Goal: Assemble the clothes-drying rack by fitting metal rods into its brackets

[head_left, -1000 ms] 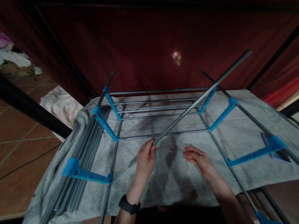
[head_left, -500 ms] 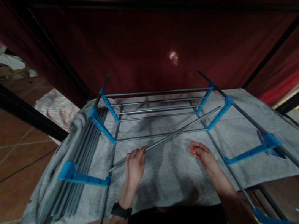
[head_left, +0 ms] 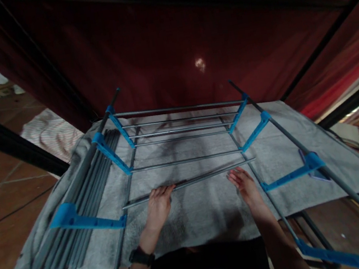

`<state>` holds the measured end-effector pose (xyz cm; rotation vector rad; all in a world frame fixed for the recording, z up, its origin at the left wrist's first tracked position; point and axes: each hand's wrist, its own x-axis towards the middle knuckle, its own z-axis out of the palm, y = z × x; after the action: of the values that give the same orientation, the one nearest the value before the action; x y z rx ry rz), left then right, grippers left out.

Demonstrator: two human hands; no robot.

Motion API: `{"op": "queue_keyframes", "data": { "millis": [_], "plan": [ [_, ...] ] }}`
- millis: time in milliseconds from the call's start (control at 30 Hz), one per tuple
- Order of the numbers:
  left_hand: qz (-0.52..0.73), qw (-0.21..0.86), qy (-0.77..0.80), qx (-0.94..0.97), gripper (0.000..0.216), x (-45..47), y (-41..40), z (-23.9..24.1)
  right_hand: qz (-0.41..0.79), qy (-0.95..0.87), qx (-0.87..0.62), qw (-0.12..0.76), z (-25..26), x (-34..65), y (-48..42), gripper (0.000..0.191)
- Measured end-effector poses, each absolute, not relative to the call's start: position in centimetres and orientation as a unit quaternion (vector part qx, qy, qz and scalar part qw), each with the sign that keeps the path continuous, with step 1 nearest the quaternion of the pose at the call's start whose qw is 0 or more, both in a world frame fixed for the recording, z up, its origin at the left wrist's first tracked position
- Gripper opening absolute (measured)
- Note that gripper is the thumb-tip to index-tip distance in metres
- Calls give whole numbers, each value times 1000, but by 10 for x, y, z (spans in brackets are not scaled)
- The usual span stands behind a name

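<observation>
My left hand [head_left: 159,203], with a dark watch on the wrist, is closed around a loose grey metal tube [head_left: 204,177]. The tube lies across the frame of a rack, its left end near the left inner pole and its right end just past the right one. My right hand [head_left: 243,181] is just below the tube's right part, fingers apart and holding nothing. The rack has grey poles [head_left: 290,133] joined by blue plastic brackets [head_left: 115,153]. Several crossbars [head_left: 187,160] span its far half. Another blue bracket [head_left: 93,220] sits left of my left hand.
Several loose grey tubes [head_left: 83,216] lie bundled at the left on a grey blanket [head_left: 199,228]. A dark red panel [head_left: 152,56] stands behind. A purple-edged flat object [head_left: 316,170] rests beneath the right pole. Striped cloth [head_left: 50,134] and a cable [head_left: 19,209] are on the tiled floor.
The tube's right end has swung down toward me, so the tube lies closer to level. My left hand still grips it. My right hand is now nearer the tube.
</observation>
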<state>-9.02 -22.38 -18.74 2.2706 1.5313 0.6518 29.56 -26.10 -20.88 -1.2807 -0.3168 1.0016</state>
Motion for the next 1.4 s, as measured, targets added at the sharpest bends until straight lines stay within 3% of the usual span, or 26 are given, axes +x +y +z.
{"op": "queue_keyframes", "data": {
  "millis": [233, 400, 767, 1400],
  "plan": [
    [165, 150, 524, 822, 67, -91, -226, -182, 445, -141, -539, 701, -211, 302, -260, 29],
    [178, 131, 520, 825, 63, -93, -223, -186, 437, -103, -555, 700, -214, 305, -258, 18],
    [168, 94, 579, 792, 41, -107, -221, -193, 453, -57, -523, 720, -224, 318, -255, 21],
    [304, 44, 720, 623, 32, -125, -223, -213, 408, -34, -549, 729, -262, 343, -256, 21]
  ]
}}
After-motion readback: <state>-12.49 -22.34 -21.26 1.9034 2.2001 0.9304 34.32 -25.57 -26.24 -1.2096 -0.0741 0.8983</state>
